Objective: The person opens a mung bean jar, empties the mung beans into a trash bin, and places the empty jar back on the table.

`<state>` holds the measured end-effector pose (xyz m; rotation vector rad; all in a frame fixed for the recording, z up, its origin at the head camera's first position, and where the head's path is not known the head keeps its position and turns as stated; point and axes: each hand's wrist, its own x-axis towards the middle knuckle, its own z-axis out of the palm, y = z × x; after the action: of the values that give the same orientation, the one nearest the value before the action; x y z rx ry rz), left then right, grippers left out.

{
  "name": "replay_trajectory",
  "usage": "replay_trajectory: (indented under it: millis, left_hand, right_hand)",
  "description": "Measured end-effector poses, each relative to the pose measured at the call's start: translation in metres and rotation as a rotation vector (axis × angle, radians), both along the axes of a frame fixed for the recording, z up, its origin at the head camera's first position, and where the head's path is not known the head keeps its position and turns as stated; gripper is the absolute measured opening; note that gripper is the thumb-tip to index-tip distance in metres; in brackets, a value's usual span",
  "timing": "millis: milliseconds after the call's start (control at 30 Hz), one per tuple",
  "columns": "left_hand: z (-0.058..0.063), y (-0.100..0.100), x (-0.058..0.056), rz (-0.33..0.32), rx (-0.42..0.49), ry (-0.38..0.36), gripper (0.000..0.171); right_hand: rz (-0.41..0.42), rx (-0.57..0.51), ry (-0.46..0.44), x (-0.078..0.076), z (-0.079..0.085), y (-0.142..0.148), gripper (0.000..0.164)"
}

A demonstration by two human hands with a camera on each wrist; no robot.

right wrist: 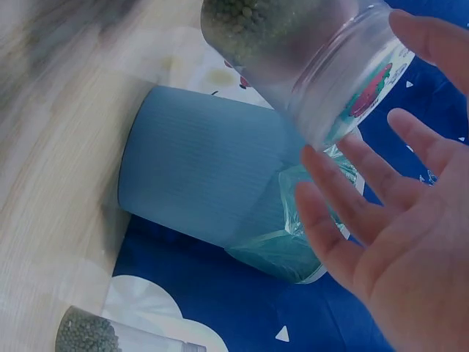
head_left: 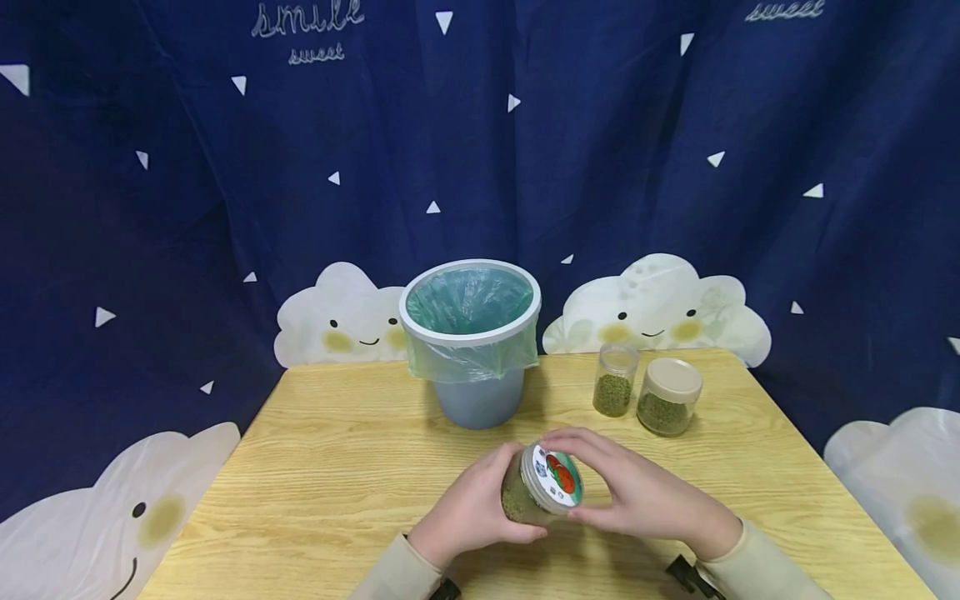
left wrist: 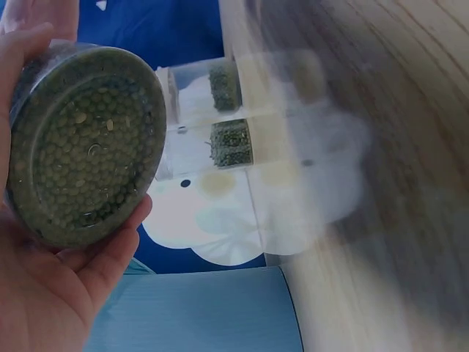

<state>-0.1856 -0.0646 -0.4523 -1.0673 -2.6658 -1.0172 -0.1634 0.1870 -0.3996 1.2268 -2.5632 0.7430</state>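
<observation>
A clear jar [head_left: 521, 493] of small green beans is tilted above the table, its round base full of beans [left wrist: 91, 150] facing the left wrist camera. My left hand [head_left: 480, 508] grips its body, fingers behind and thumb along the near side. At the other end is a round lid [head_left: 557, 477] with a red and green fruit picture on white. My right hand [head_left: 645, 492] holds the lid's rim between thumb and fingers; in the right wrist view its other fingers [right wrist: 330, 227] spread beside it.
A grey-blue bin [head_left: 480, 400] with a green plastic liner stands at the table's back. To its right are a narrow clear jar [head_left: 613, 393] and a wider jar with a beige lid [head_left: 670, 397], both holding green contents. A dark blue curtain [head_left: 450, 125] hangs behind the wooden table [head_left: 322, 467].
</observation>
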Motion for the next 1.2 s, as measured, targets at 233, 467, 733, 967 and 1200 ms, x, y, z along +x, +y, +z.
replay_trajectory:
  millis: [233, 467, 733, 967, 1200]
  left_hand:
    - [-0.0012, 0.0000, 0.0004, -0.003, -0.009, 0.004, 0.089]
    - [-0.0010, -0.0003, 0.0004, 0.002, -0.013, 0.005, 0.089]
    - [-0.0011, 0.0000, 0.0001, 0.005, -0.010, 0.005, 0.089]
    - [-0.0023, 0.0002, -0.0004, 0.012, -0.005, 0.015, 0.088]
    - [-0.0012, 0.0008, 0.0006, 0.012, -0.008, 0.018, 0.089]
  right_hand:
    - [0.010, 0.005, -0.070, -0.0011, -0.0018, 0.0010, 0.076]
    - [0.027, 0.003, -0.022, -0.0022, -0.0036, 0.0006, 0.076]
    - [-0.078, -0.041, -0.049, -0.0018, -0.0029, -0.0012, 0.073]
    - [-0.162, -0.046, -0.086, -0.0020, -0.0047, -0.0039, 0.072]
    - [-0.194, -0.045, -0.097, -0.0015, -0.0071, -0.0080, 0.074]
